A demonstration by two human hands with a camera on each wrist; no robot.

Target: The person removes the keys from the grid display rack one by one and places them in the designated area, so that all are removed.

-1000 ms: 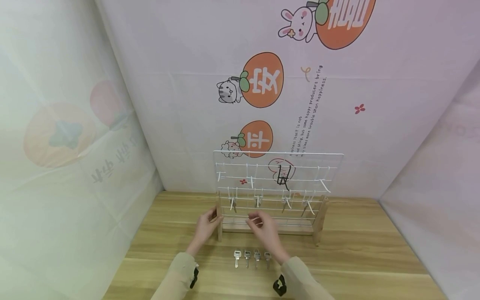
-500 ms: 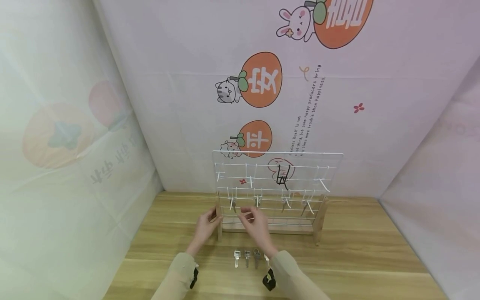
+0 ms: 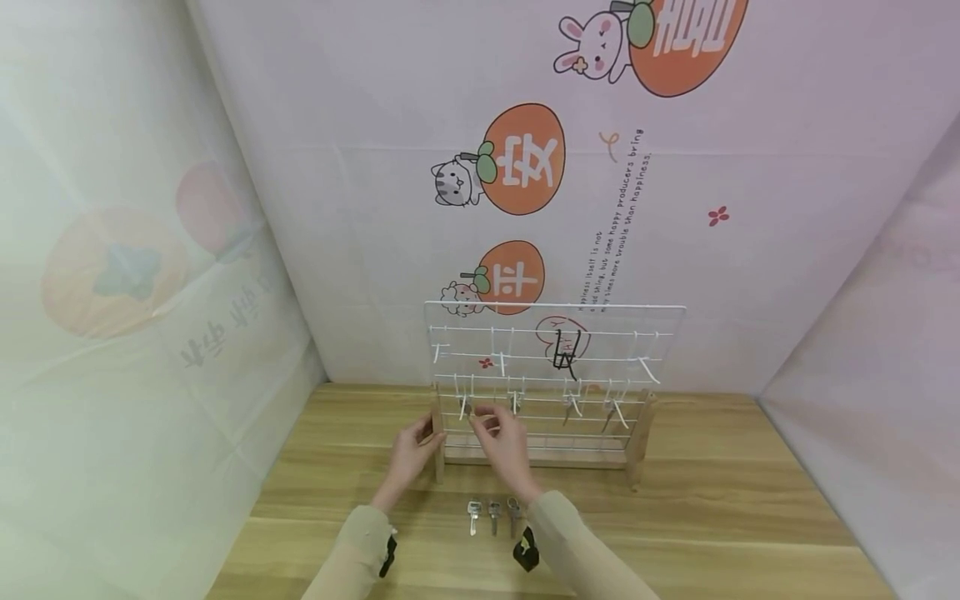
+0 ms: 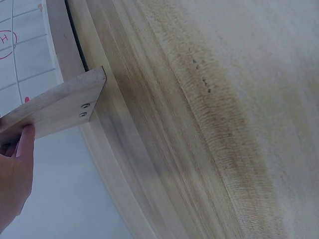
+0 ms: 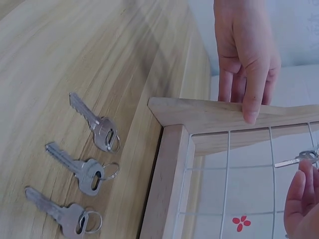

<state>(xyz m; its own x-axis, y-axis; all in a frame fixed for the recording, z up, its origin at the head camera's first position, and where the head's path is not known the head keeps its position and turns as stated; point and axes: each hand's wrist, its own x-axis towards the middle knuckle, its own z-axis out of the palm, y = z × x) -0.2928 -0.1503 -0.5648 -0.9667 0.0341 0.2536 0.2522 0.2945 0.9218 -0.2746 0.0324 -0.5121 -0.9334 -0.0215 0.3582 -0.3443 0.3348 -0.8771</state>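
Note:
A white wire grid rack (image 3: pixel 555 307) on a wooden stand holds white hooks, with several keys hanging along its lower row. My left hand (image 3: pixel 415 454) grips the stand's left side post (image 5: pixel 209 115), thumb on one face and fingers on the other. My right hand (image 3: pixel 501 437) is at the leftmost hook (image 3: pixel 462 408), its thumb and fingers curled. In the right wrist view its fingertips (image 5: pixel 305 167) are right at the hanging key (image 5: pixel 294 161); whether they pinch it I cannot tell.
On the wooden table (image 3: pixel 712 500) in front of the rack lie keys with small rings, among them the leftmost key (image 3: pixel 474 517) and a middle key (image 3: pixel 494 517). A black hook (image 3: pixel 564 360) hangs on the upper grid. Printed white cloth walls surround the table.
My right hand has moved left and slightly up along the rack to the leftmost hanging key. Its forearm now covers the rightmost key on the table. My left hand has stayed still.

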